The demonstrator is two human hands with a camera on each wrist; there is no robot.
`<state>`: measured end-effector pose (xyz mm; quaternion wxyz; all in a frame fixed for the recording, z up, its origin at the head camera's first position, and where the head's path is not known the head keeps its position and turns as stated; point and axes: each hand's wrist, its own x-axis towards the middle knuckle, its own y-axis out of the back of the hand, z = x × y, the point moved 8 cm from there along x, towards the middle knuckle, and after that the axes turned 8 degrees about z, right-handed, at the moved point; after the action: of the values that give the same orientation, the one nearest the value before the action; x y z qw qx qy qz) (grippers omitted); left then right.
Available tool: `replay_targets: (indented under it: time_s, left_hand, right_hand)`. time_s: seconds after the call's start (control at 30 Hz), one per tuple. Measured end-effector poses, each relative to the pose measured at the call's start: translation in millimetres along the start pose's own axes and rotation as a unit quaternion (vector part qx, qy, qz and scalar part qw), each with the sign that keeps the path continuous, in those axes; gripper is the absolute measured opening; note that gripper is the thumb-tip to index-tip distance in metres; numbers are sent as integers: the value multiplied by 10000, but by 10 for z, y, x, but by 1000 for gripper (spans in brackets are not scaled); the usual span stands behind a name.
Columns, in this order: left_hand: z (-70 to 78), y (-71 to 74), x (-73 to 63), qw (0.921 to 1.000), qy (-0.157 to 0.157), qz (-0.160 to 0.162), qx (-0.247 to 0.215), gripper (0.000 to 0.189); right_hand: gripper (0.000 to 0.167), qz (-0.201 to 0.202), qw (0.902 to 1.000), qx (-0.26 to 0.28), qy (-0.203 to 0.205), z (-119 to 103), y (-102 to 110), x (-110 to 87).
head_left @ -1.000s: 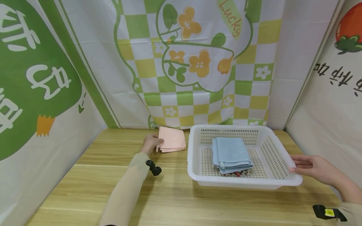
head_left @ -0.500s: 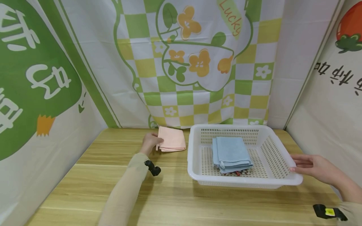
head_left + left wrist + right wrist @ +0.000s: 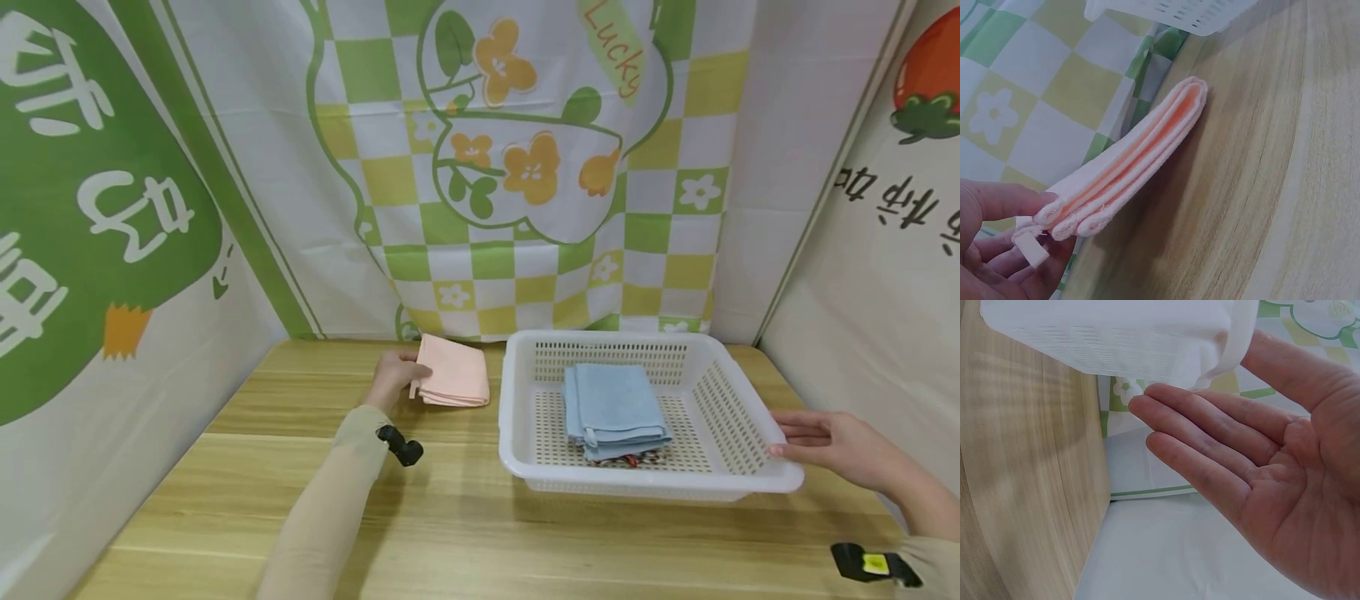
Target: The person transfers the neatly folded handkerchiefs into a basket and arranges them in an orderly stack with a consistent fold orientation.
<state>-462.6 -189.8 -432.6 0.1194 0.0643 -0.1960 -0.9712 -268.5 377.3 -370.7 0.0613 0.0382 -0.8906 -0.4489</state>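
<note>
My left hand pinches the near left corner of a folded pink towel at the back of the table. In the left wrist view, the thumb lies on top and fingers below, next to a small loop tag; the towel's folded layers face the camera. My right hand is at the right side of a white plastic basket, thumb at the rim and fingers straight along the outside. Inside the basket lies a stack of folded blue towels, partly covering a red-and-dark patterned thing.
A wooden table carries everything. Behind it hangs a green-and-yellow checked cloth, close to the pink towel and the basket. Printed white cloths stand at the left and right sides.
My left hand has drawn the pink towel slightly to the left, and the towel has turned a little. The right hand and the basket stay where they were.
</note>
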Motion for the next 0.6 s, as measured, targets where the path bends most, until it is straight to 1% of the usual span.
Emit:
replay_targets:
  time_s: [0.23,0.37,0.5,0.6]
  left_hand:
    - [-15,-13,-18,9987,180,-307,-352,47]
    - [1,-34,-20,9975,186,-489,-467,46]
    - [40,-53,-33,9966,236,-608,-513,46]
    - [58,-56,-35,9961,299,-611,-561,46]
  right_hand:
    - [62,9,10000,1,-21,4,-3,0]
    - [62,24,10000,34,-20,7,-4,-4]
    - [61,46,10000,66,5,-4,-1,-4]
    - [61,38,10000,64,3,-10,-2,-9]
